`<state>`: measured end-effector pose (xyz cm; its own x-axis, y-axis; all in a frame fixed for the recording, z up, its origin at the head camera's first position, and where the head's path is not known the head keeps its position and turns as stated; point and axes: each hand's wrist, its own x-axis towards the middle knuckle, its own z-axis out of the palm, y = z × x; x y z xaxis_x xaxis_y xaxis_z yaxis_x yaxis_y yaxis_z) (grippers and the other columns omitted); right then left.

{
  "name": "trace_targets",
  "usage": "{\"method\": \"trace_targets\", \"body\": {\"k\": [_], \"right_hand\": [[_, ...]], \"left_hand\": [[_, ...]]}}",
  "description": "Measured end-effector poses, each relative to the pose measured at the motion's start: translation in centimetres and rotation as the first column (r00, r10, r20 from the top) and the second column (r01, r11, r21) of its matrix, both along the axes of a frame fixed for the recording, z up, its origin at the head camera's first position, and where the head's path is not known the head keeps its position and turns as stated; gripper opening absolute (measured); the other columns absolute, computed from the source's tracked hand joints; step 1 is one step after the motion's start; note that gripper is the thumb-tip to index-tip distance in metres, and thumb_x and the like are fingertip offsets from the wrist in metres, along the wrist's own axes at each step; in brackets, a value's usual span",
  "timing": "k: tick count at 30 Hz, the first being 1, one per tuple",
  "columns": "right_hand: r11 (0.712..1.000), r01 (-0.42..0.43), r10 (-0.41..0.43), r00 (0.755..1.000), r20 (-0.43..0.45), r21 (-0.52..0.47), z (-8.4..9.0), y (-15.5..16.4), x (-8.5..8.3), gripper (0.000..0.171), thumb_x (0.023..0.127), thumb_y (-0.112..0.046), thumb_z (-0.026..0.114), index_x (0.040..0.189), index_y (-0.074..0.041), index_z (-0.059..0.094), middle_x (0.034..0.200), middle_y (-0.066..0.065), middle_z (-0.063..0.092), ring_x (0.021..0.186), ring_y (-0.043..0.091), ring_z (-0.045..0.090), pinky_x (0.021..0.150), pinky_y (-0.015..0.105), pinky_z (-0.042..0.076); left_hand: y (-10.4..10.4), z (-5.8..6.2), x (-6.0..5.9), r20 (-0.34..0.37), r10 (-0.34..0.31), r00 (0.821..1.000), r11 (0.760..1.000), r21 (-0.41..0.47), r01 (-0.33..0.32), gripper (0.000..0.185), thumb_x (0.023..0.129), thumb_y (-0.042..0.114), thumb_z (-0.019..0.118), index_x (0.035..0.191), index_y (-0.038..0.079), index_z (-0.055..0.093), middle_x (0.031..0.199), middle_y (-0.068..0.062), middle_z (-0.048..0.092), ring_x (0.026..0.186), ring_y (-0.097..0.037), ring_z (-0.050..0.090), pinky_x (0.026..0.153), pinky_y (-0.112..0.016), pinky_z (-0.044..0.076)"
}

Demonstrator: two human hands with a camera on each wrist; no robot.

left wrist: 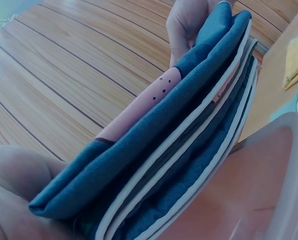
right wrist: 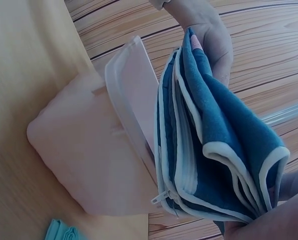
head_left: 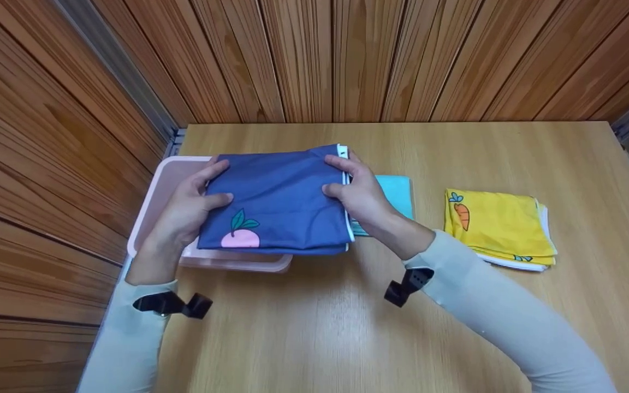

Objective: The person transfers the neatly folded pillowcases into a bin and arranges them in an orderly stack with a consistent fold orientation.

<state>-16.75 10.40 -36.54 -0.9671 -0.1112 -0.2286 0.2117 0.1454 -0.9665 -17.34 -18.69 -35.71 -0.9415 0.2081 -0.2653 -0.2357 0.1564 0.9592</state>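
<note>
Here the folded blue cloth (head_left: 276, 202) sits in the left-centre of the head frame, held between both hands directly over the pink plastic bin (head_left: 153, 191), whose rim shows at the cloth's left and lower edges; the cloth's long axis runs left to right across the frame, roughly level, and the bin's long side runs much the same way beneath it; the left hand (head_left: 186, 210) grips the left end, thumb curled over the top face and fingers hidden below, while the right hand (head_left: 361, 191) grips the right end by the white piped edge, thumb and forefinger bent over the top; neither hand is nearer, since each already has an end; the wrist views show the layered folds (right wrist: 209, 150) hanging just above the bin's lip (right wrist: 131, 100), though whether cloth and rim touch I cannot tell; to the right in the head frame lie a teal folded cloth (head_left: 396, 194), just beside the right hand, and a yellow carrot-print cloth (head_left: 497, 226), well apart, both on the wooden table (head_left: 314, 327).
</note>
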Motion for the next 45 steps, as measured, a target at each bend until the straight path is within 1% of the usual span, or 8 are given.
{"method": "trace_targets", "body": {"k": [5, 12, 17, 24, 30, 33, 38, 45], "right_hand": [[1.000, 0.002, -0.002, 1.000, 0.007, -0.013, -0.1, -0.5, -0.2, 0.058, 0.096, 0.005, 0.059, 0.151, -0.006, 0.048, 0.172, 0.007, 0.002, 0.157, 0.024, 0.003, 0.124, 0.034, 0.018], [0.999, 0.005, -0.005, 1.000, 0.002, -0.037, -0.4, -1.4, -0.4, 0.058, 0.095, 0.007, 0.058, 0.151, -0.005, 0.048, 0.171, 0.009, 0.006, 0.156, 0.025, 0.010, 0.122, 0.035, 0.024], [0.999, 0.009, -0.009, 1.000, 0.001, -0.045, -0.8, -2.1, -0.6, 0.058, 0.093, 0.008, 0.058, 0.150, -0.003, 0.049, 0.171, 0.010, 0.006, 0.156, 0.025, 0.011, 0.122, 0.034, 0.024], [0.999, 0.006, -0.006, 1.000, 0.002, -0.047, -1.1, -3.0, -0.7, 0.057, 0.094, 0.007, 0.058, 0.149, -0.003, 0.049, 0.171, 0.010, 0.007, 0.156, 0.024, 0.010, 0.122, 0.032, 0.023], [0.998, 0.005, -0.005, 1.000, 0.002, -0.059, -1.2, -3.8, -0.9, 0.059, 0.093, 0.008, 0.058, 0.150, -0.003, 0.048, 0.171, 0.010, 0.008, 0.155, 0.024, 0.014, 0.121, 0.033, 0.026], [0.998, 0.006, -0.005, 1.000, 0.013, -0.062, -1.2, -4.1, -0.8, 0.058, 0.094, 0.007, 0.059, 0.150, -0.004, 0.049, 0.171, 0.008, 0.009, 0.155, 0.024, 0.015, 0.121, 0.033, 0.026], [0.998, 0.012, -0.011, 1.000, 0.017, -0.061, -1.3, -4.6, -0.9, 0.057, 0.094, 0.007, 0.059, 0.149, -0.004, 0.050, 0.171, 0.009, 0.009, 0.155, 0.024, 0.014, 0.121, 0.032, 0.025], [0.996, 0.020, -0.019, 1.000, 0.011, -0.083, -1.4, -5.5, -1.2, 0.057, 0.093, 0.008, 0.059, 0.148, -0.002, 0.051, 0.170, 0.009, 0.012, 0.154, 0.023, 0.017, 0.121, 0.032, 0.026]], "left_hand": [[-0.4, 0.1, -0.1, 0.024, 0.004, 1.000, 1.000, -0.013, -0.004, 0.064, 0.099, -0.007, 0.052, 0.159, 0.008, 0.033, 0.172, 0.001, 0.009, 0.157, -0.022, 0.000, 0.126, -0.039, 0.006], [-1.2, -0.3, -0.4, 0.034, 0.005, 0.999, 1.000, -0.009, -0.005, 0.064, 0.100, -0.006, 0.052, 0.159, 0.008, 0.033, 0.172, 0.002, 0.009, 0.157, -0.024, 0.001, 0.126, -0.042, 0.005], [-1.9, -0.4, -0.5, 0.037, 0.002, 0.999, 0.999, -0.049, 0.000, 0.064, 0.100, -0.004, 0.052, 0.159, 0.009, 0.033, 0.172, 0.001, 0.008, 0.157, -0.025, 0.002, 0.126, -0.043, 0.007], [-2.9, -0.5, -0.7, 0.065, 0.002, 0.998, 0.998, -0.060, 0.002, 0.064, 0.101, -0.003, 0.052, 0.160, 0.011, 0.032, 0.172, 0.004, 0.005, 0.156, -0.026, 0.003, 0.123, -0.043, 0.016], [-3.7, -0.4, -0.7, 0.079, 0.018, 0.997, 0.998, -0.064, -0.013, 0.065, 0.101, -0.001, 0.054, 0.160, 0.013, 0.033, 0.172, 0.004, 0.005, 0.155, -0.026, 0.005, 0.121, -0.041, 0.018], [-4.2, -0.5, -0.6, 0.094, 0.016, 0.995, 0.997, -0.071, -0.010, 0.064, 0.102, 0.003, 0.054, 0.160, 0.017, 0.033, 0.172, 0.006, 0.005, 0.154, -0.028, 0.008, 0.113, -0.034, 0.030], [-4.8, -0.6, -0.6, 0.106, 0.010, 0.994, 0.998, -0.069, -0.003, 0.063, 0.103, 0.006, 0.055, 0.161, 0.020, 0.033, 0.172, 0.005, 0.002, 0.149, -0.031, 0.014, 0.088, -0.020, 0.048], [-5.8, -0.7, -0.7, 0.115, 0.011, 0.993, 0.998, -0.064, -0.004, 0.064, 0.103, 0.007, 0.055, 0.161, 0.020, 0.032, 0.171, -0.003, 0.001, 0.144, -0.033, 0.021, 0.086, -0.020, 0.048]]}}
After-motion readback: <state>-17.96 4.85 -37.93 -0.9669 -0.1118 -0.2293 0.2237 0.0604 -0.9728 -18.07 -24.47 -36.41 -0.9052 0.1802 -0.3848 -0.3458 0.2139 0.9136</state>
